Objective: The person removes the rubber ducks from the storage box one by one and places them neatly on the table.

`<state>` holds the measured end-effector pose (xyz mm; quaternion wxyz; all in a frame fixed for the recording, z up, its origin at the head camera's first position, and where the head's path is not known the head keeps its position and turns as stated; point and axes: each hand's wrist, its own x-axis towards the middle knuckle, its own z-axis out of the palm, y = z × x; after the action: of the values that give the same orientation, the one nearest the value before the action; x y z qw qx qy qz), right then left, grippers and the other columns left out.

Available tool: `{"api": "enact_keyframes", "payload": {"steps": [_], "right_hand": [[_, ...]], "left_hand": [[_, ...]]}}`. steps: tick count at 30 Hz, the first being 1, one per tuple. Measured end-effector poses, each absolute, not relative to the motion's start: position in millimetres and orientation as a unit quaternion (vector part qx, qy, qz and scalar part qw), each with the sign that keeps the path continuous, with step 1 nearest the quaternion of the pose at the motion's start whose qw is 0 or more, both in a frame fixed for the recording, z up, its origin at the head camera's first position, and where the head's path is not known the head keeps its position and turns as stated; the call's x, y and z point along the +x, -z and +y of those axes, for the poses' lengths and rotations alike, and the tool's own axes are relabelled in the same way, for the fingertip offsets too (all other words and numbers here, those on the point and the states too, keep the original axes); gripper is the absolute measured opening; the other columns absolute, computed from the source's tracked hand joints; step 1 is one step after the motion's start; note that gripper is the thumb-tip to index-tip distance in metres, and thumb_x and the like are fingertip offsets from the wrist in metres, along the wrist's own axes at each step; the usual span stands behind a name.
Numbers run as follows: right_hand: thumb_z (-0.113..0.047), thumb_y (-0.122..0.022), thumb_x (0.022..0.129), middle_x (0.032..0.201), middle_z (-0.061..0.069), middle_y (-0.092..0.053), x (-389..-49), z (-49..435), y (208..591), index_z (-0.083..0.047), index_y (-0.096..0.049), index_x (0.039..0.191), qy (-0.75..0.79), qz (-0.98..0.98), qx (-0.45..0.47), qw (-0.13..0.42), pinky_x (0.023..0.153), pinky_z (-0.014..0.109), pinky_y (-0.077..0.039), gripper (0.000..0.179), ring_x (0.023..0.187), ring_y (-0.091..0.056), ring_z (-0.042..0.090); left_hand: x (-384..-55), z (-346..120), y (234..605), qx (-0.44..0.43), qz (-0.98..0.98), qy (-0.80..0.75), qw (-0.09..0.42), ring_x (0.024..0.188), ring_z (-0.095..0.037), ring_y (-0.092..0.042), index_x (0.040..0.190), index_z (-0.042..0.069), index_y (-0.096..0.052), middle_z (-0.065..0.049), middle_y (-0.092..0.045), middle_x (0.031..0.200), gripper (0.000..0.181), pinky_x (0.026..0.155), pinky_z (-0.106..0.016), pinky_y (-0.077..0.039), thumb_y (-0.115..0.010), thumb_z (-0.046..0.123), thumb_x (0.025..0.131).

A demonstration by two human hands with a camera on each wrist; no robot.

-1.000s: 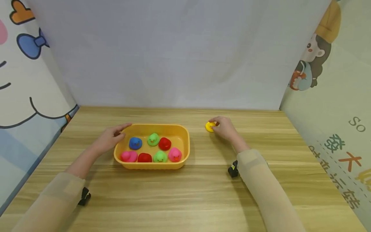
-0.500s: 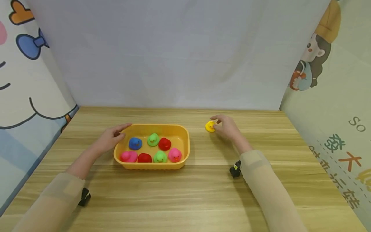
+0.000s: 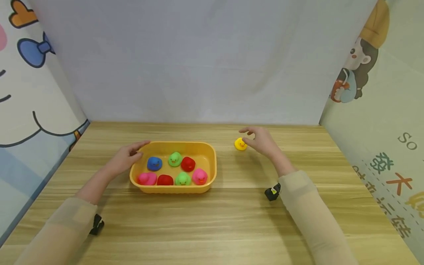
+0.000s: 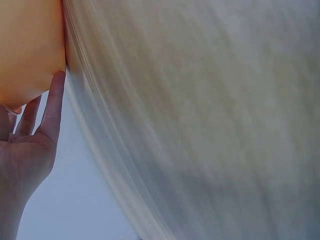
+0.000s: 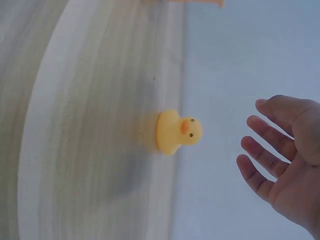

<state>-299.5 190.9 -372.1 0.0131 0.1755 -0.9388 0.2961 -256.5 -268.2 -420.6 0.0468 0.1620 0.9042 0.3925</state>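
Right hand (image 3: pixel 262 141): fingers and thumb apart, beside the yellow duck (image 3: pixel 239 144). Left hand (image 3: pixel 124 160): extended fingers touch the orange tray (image 3: pixel 175 189); thumb contact unclear from here.

A pale sheet (image 3: pixel 205 66) stands behind the wood-grain tabletop (image 3: pixel 185 228), a cartoon panel (image 3: pixel 20 121) with a blue bow (image 3: pixel 29 52) left of the tabletop, and a greenish panel (image 3: pixel 397 114) with a capped figure (image 3: pixel 374 33) right of it.

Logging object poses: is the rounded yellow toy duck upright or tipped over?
Upright: the rounded yellow toy duck sits base-down on the wood-grain table, head uppermost.
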Motion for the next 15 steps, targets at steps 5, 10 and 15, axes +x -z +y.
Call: {"api": "enact_keyframes", "payload": {"steps": [5, 10, 15], "right_hand": [[-0.015, -0.06, 0.092, 0.126, 0.012, -0.059, -293, 186, 362, -0.01, -0.061, 0.125, -0.297, -0.936, 0.185, 0.02, 0.086, 0.045, -0.048, 0.033, 0.114, -0.053, 0.031], [-0.014, -0.06, 0.091, 0.124, 0.012, -0.06, -284, 180, 351, -0.009, -0.063, 0.123, -0.302, -0.932, 0.195, 0.036, 0.086, 0.044, -0.049, 0.032, 0.113, -0.053, 0.03], [-0.016, -0.061, 0.091, 0.125, 0.011, -0.059, -275, 174, 342, -0.009, -0.062, 0.124, -0.31, -0.929, 0.201, 0.036, 0.089, 0.045, -0.049, 0.033, 0.114, -0.053, 0.029]], "left_hand": [[-256, -269, 420, 0.162, 0.908, -0.385, 0.044, 0.108, -0.03, -0.05, 0.145, 0.009, -0.039, -0.02, -0.039, 0.146, 0.047, 0.083, -0.031, -0.047, -0.045, 0.014, 0.099], [-257, -269, 421, 0.159, 0.908, -0.384, 0.047, 0.117, -0.033, -0.048, 0.145, 0.01, -0.038, -0.019, -0.038, 0.147, 0.047, 0.091, -0.046, -0.045, -0.045, 0.013, 0.099], [-257, -270, 421, 0.158, 0.908, -0.385, 0.047, 0.122, -0.037, -0.046, 0.145, 0.009, -0.038, -0.02, -0.037, 0.147, 0.047, 0.094, -0.051, -0.044, -0.045, 0.013, 0.099]]}}
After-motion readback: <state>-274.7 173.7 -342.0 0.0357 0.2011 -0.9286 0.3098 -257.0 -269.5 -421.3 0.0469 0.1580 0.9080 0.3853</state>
